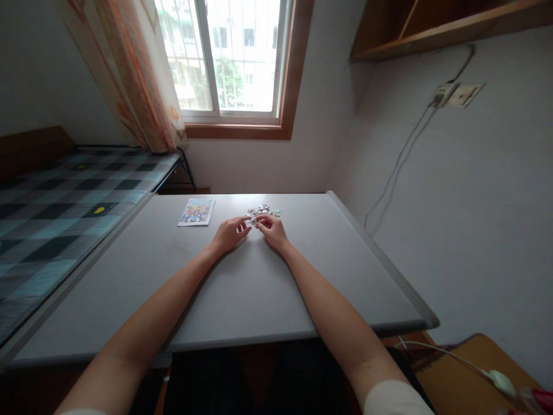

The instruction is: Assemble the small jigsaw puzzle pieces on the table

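Note:
Small multicoloured jigsaw puzzle pieces point(263, 208) lie in a loose heap toward the far side of the white table point(259, 288). At the heap's near left edge is my left hand point(232, 233), its fingers curved and the thumb apart from them, holding nothing that I can see. My right hand point(273, 229) is at the near side of the heap, thumb and forefinger pinched at a tiny puzzle piece point(254, 221). The fingertips of both hands nearly meet there, and my fingers cover part of the heap.
A printed picture sheet point(196, 212) lies flat left of my hands. Beyond the table's left edge stands a bed with a checked cover point(86, 202). A wall with a hanging cable point(395, 170) rises on the right. A wooden stool point(470, 369) is at the lower right.

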`<state>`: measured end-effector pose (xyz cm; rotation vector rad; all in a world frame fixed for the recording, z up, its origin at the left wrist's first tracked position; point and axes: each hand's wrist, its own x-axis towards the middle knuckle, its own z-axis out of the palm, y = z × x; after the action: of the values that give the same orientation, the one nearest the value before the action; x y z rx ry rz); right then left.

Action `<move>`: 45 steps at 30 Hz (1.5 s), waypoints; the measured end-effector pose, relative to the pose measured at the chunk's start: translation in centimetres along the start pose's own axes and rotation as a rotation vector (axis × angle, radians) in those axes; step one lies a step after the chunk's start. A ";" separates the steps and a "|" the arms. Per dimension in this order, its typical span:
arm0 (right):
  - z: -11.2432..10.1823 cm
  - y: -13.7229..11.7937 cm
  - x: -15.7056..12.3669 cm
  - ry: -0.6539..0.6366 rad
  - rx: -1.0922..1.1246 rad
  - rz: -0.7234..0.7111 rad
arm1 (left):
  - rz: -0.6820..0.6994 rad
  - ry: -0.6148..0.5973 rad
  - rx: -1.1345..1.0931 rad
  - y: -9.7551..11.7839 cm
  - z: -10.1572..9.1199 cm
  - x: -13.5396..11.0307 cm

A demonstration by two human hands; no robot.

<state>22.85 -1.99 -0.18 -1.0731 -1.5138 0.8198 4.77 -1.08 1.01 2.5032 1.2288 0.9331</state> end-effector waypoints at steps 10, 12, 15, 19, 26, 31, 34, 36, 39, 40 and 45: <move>0.0 -0.4 -0.1 -0.064 0.021 0.011 | 0.028 0.016 -0.042 0.2 0.1 -0.2; 0.0 -0.4 -0.1 -0.068 0.018 0.009 | 0.027 0.015 -0.036 0.2 0.0 -0.2; 0.0 -0.3 -0.1 -0.054 0.014 0.015 | 0.020 0.021 0.001 0.2 0.0 -0.1; 0.0 0.1 0.0 -0.010 -0.009 0.037 | -0.015 0.080 0.066 0.1 -0.1 -0.1; -0.1 0.0 -0.1 -0.034 -0.074 -0.004 | 0.002 0.079 0.041 0.2 -0.1 -0.2; -0.1 -0.3 -0.4 -0.045 -0.129 -0.004 | 0.001 0.081 0.077 0.5 -0.2 -0.2; 0.0 -0.4 -0.5 -0.066 -0.138 -0.017 | -0.014 0.084 0.096 0.5 -0.3 -0.2; 0.0 -0.6 -0.5 -0.078 -0.145 -0.022 | -0.024 0.088 0.105 0.5 -0.3 -0.2; 0.1 -0.7 -0.6 -0.085 -0.168 -0.019 | -0.038 0.091 0.112 0.4 -0.3 -0.3; 0.1 -0.7 -0.6 -0.086 -0.175 -0.018 | -0.040 0.090 0.110 0.4 -0.2 -0.3; 0.0 -0.8 -0.6 -0.082 -0.191 -0.017 | -0.041 0.074 0.103 0.3 -0.2 -0.2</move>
<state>22.67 -2.83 0.32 -1.1758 -1.6941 0.7259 4.77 -1.48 1.23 2.5312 1.3794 0.9843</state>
